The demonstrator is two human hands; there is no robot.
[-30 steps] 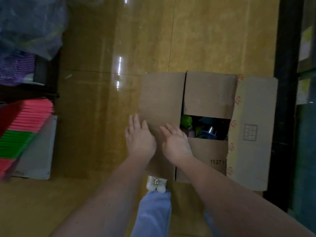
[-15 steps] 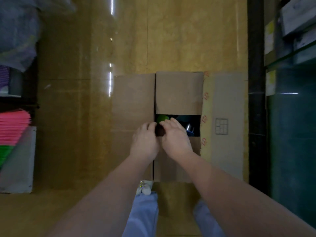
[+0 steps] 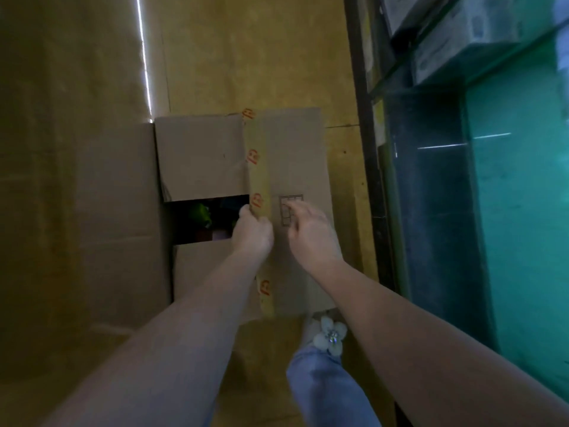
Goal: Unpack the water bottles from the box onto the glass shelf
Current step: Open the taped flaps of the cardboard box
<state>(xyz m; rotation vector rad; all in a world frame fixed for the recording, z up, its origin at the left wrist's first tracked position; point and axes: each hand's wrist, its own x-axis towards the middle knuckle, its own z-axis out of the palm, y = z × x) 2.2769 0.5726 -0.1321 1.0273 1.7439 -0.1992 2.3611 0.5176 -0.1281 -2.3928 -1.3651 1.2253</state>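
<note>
A brown cardboard box stands on the floor with its flaps partly spread. Through a dark gap between the flaps I see a green bottle top and other dim items I cannot make out. My left hand grips the taped inner edge of the right flap, thumb at the gap. On top of that same flap, over a printed grid mark, lies my right hand with its fingers loosely bent. The glass shelf runs along the right, above the box.
A dark upright post of the shelf unit stands just right of the box. Grey cartons sit on the upper shelf. A teal panel fills the right side. My shoe with a flower ornament is on the yellow floor.
Both hands moved from the left flap, past the gap, to the right flap. My view swung right, bringing the shelf unit in.
</note>
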